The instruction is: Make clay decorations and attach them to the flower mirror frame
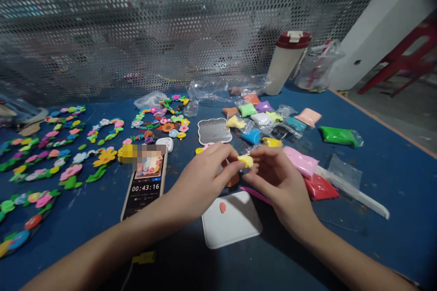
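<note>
While both hands curve close together over the blue table (392, 200), the right hand (282, 186) pinches a lump of yellow clay (246, 161) between its thumb and fingertips. The left hand (201, 177) is also curled narrow, its fingertips just beside the lump, though whether it grips the clay or something smaller, I cannot tell. The lump sits in the gap between the hands, above a white tray (232, 232) bearing a dab of orange clay (222, 207). A darker orange lump (232, 181) shows just under the left hand, and a pink spatula (254, 194) lies partly beneath the right. Left of the hands, a phone (145, 195) lies on the table with its timer reading 00:43:16, and rows of clay flowers and garlands (68, 173) spread beyond it. Ahead, a small mesh mat (214, 130) lies near a cluster of clay packets (261, 116). To the right are a pink packet (300, 161), a red packet (321, 187), and a green packet (339, 136), with a white comb (355, 193) angled beside them. A tumbler with a red lid (288, 61) stands at the back near a clear bag (319, 66), in front of a perforated metal screen (170, 22). A red stool (403, 59) stands on the floor off to the right.
</note>
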Action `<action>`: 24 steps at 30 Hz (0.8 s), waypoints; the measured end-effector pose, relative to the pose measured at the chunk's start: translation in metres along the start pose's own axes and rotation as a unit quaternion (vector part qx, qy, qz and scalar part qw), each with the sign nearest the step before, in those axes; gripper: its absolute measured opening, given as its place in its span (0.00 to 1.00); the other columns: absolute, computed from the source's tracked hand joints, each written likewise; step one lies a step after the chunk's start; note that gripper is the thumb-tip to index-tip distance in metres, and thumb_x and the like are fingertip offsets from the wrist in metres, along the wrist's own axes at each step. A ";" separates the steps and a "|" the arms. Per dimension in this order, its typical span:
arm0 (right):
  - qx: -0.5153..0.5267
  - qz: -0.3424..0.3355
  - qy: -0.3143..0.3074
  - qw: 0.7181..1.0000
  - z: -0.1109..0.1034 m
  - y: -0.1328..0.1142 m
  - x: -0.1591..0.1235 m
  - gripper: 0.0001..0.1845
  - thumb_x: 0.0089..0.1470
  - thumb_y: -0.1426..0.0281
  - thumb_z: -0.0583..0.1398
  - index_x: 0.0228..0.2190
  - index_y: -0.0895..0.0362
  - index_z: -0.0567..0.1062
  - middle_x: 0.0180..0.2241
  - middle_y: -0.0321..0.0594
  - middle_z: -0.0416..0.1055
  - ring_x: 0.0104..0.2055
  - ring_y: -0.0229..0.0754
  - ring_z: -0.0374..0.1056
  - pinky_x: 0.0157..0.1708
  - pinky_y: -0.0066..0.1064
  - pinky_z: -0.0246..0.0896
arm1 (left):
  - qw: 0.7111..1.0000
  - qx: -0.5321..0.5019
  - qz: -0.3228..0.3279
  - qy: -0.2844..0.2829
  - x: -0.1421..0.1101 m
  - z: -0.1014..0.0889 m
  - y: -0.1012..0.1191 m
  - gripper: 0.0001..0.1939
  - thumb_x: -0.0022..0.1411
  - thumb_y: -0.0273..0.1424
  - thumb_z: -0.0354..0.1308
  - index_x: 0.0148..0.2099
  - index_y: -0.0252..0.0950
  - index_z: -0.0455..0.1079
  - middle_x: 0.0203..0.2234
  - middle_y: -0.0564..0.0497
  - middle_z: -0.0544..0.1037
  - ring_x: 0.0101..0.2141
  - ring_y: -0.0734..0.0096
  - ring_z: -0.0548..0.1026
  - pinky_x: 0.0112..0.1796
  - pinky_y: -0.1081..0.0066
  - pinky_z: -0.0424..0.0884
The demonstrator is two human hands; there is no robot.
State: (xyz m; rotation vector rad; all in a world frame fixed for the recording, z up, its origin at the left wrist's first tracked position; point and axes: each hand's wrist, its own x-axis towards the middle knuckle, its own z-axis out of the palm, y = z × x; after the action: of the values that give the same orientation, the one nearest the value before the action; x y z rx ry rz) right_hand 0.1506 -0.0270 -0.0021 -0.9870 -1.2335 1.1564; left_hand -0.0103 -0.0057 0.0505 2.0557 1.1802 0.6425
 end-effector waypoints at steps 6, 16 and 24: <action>-0.062 -0.041 0.006 0.997 -0.003 0.000 -0.001 0.08 0.49 0.68 0.64 0.33 0.50 0.71 0.31 0.33 0.67 0.31 0.35 0.64 0.30 0.27 0.62 | 0.999 -0.009 0.025 -0.030 0.000 -0.003 -0.001 0.10 0.67 0.33 0.49 0.36 0.36 0.68 0.32 0.55 0.69 0.36 0.73 0.67 0.38 0.75 0.60; -0.358 -0.352 -0.051 0.863 -0.012 -0.003 0.007 0.13 0.53 0.80 0.57 0.40 0.54 0.71 0.36 0.42 0.71 0.37 0.41 0.68 0.35 0.31 0.65 | 0.998 -0.026 0.016 -0.061 0.000 -0.001 0.000 0.11 0.62 0.35 0.56 0.30 0.34 0.66 0.25 0.57 0.69 0.28 0.75 0.65 0.29 0.77 0.58; -0.266 -0.187 -0.118 0.938 -0.017 -0.013 0.008 0.06 0.58 0.74 0.55 0.33 0.53 0.71 0.29 0.35 0.71 0.31 0.36 0.67 0.29 0.25 0.62 | 0.969 -0.206 -0.085 -0.109 0.001 -0.007 -0.003 0.13 0.62 0.34 0.54 0.27 0.34 0.66 0.20 0.57 0.69 0.21 0.78 0.67 0.24 0.79 0.61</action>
State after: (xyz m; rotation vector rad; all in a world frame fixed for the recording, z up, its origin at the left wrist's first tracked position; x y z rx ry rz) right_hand 0.1689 -0.0202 0.0101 -0.9548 -1.8984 0.6603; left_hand -0.0164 -0.0015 0.0527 1.6118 0.9853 0.5121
